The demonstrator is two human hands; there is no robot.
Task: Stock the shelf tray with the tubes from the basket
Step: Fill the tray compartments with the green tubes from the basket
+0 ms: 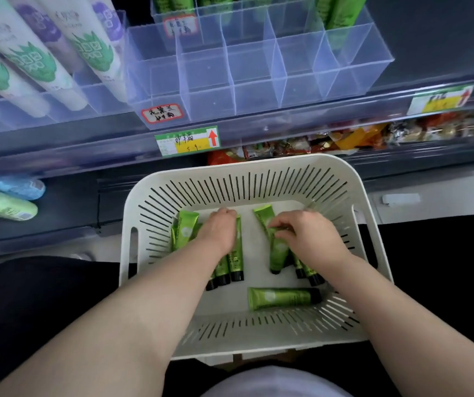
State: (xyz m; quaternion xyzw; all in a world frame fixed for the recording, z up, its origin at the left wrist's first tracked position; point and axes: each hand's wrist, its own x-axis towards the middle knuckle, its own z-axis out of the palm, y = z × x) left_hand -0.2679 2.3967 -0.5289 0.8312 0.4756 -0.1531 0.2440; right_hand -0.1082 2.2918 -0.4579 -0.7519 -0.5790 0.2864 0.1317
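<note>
While both bare forearms reach forward and down from the bottom of the view, the two hands sit inside the white slotted basket, which rests across the person's lap. Nearest, one green tube lies crosswise on the basket floor, its black cap to the right, apart from either hand. The left hand is palm down with fingers curled over a cluster of green tubes lying side by side with caps toward the person; whether it actually grips one cannot be told. The right hand is also palm down, wrist bent, its thumb and fingertips pinched on an upright-angled green tube whose crimped end points away; more tubes show under its wrist. Beyond the basket, the shelf edge carries a green and yellow price tag with a red arrow. Farther up stands the clear shelf tray, its front compartments bare, with green tubes standing in the rear compartments.
</note>
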